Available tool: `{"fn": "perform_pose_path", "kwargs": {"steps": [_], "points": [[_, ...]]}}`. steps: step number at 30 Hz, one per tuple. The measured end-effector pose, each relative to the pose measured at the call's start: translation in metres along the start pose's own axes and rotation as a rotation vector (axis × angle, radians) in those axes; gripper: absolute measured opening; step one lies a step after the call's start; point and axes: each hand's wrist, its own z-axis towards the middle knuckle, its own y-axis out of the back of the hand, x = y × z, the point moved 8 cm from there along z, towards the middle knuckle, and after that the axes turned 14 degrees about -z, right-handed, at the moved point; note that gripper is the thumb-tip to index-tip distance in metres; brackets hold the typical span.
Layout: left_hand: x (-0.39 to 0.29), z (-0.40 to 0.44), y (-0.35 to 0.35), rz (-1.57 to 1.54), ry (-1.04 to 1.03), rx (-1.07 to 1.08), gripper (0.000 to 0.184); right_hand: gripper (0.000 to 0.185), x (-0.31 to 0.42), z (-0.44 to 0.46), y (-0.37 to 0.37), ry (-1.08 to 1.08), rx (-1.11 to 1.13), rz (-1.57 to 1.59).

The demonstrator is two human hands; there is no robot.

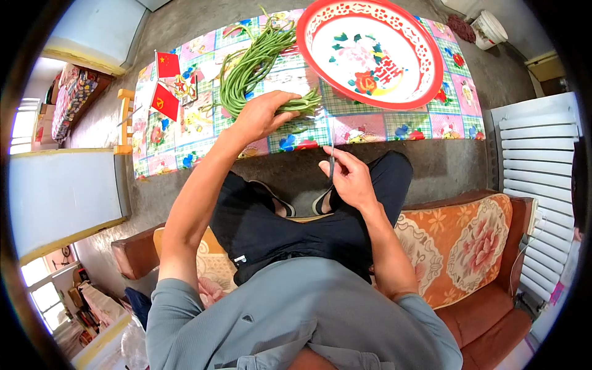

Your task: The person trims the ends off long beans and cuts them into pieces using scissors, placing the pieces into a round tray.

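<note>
Beans: a bundle of long green beans (pixel 248 75) lies on the table (pixel 401 131), just left of the red-rimmed basin (pixel 398 105), bent in a loose arc with its near end in front and to the left of that basin.
Handling: likely light and pliant, each pod bending easily but apt to snap if folded sharply; loose strands may slide apart if squeezed lightly.
Best hold: probably around the whole bundle, a little back from the near end, so the pods stay together.
Left hand: closed over the near end of the beans, in front and to the left of the basin.
Right hand: (pixel 353 179) narrow around the dark handles of scissors (pixel 332 161), nearer the body than the basin, blades pointing towards the table; whether the blades are parted, I cannot tell.
Basin writing: a red double-happiness character (pixel 388 71) among painted flowers on the basin's floor.
Flags: two small red flags (pixel 164 102), well left of the basin past the beans; yellow stars on one, hammer and sickle on the other.
Clothing marks: a white mark on the dark trousers (pixel 296 242), nearer the body than the basin, too small to read.
</note>
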Motion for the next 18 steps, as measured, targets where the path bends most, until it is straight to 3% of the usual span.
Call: {"fn": "perform_pose_path", "kwargs": {"steps": [3,13,18], "points": [[-0.009,-0.001,0.007,0.024,-0.134,-0.106,0.039,0.045,-0.007,0.005,-0.005,-0.083,0.026,0.07],[-0.003,-0.007,0.007,0.037,-0.13,-0.03,0.034,0.049,-0.019,-0.007,-0.007,-0.211,0.01,0.178],[-0.016,-0.01,0.012,0.085,-0.176,-0.02,0.043,0.048,-0.021,-0.011,-0.009,-0.191,0.013,0.181]]}}
